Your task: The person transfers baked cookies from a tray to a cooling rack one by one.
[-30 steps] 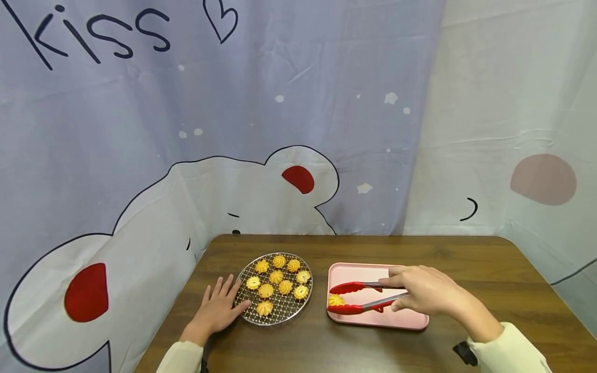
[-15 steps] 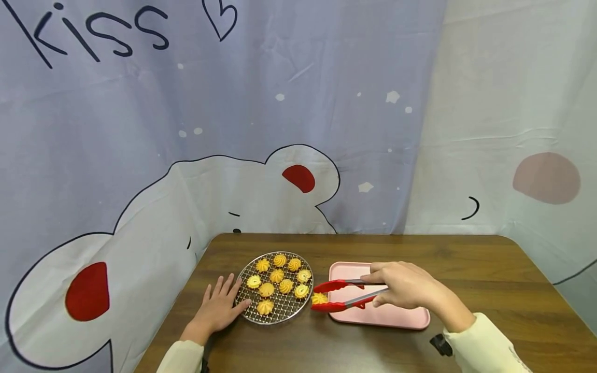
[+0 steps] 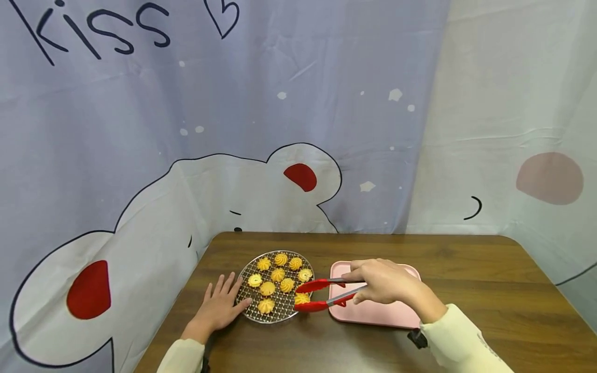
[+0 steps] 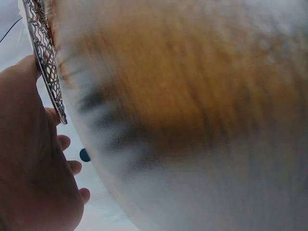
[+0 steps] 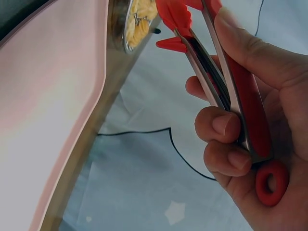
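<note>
My right hand (image 3: 389,282) grips a pair of red-tipped metal tongs (image 5: 252,113), fingers and thumb wrapped round the handles. A ridged yellow cookie (image 3: 302,299) shows between the tong tips, over the right part of a round wire rack (image 3: 282,312). Whether that cookie touches the rack, I cannot tell. Several more piped cookies (image 3: 266,306) lie spread on the mesh. My left hand (image 3: 216,311) rests flat at the rack's left side, fingers spread, thumb at the rim. In the left wrist view, the rack's edge stands beside the thumb.
A pink rectangular tray (image 3: 373,315) lies right of the rack, under my right hand. Both stand on a brown wooden table (image 3: 466,290). Behind hangs a patterned curtain (image 3: 364,134) along the table's back edge.
My right hand has moved left with the tongs and the cookie between their tips, from over the pink tray to over the rack's right side. My left hand has stayed in place.
</note>
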Demonstrator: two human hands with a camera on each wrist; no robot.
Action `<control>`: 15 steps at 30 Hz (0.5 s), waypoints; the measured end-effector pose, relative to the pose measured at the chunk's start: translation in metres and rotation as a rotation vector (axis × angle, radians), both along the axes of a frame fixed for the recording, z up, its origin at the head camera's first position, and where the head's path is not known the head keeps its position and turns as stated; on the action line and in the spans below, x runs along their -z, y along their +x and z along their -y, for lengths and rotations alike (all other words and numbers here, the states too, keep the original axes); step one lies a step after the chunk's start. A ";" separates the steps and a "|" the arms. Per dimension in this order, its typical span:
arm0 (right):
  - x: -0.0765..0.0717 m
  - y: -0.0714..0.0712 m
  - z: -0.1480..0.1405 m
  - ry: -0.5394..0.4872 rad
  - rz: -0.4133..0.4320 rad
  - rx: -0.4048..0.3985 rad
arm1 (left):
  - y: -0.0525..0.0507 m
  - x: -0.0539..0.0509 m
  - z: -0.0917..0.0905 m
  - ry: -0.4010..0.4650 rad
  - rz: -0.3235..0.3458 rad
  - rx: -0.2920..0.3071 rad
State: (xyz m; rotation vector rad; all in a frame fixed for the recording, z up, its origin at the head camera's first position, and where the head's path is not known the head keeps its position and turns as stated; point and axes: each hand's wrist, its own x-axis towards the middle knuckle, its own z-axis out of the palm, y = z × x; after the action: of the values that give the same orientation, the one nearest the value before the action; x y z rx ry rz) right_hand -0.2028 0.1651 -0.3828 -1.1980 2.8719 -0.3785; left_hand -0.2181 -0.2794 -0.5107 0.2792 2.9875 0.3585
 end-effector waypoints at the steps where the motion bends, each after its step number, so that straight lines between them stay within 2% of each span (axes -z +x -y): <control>1: 0.001 -0.002 0.003 -0.006 -0.001 -0.013 | 0.000 0.000 0.000 0.001 0.004 -0.001; 15: 0.016 -0.020 0.034 -0.017 0.046 -0.028 | 0.000 -0.001 0.001 0.010 0.009 -0.002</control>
State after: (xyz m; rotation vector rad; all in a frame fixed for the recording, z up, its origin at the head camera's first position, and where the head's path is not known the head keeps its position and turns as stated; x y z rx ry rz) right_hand -0.2225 0.1315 -0.3988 -1.2134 2.8158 -0.4249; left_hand -0.2181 -0.2802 -0.5100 0.2741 2.9779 0.3746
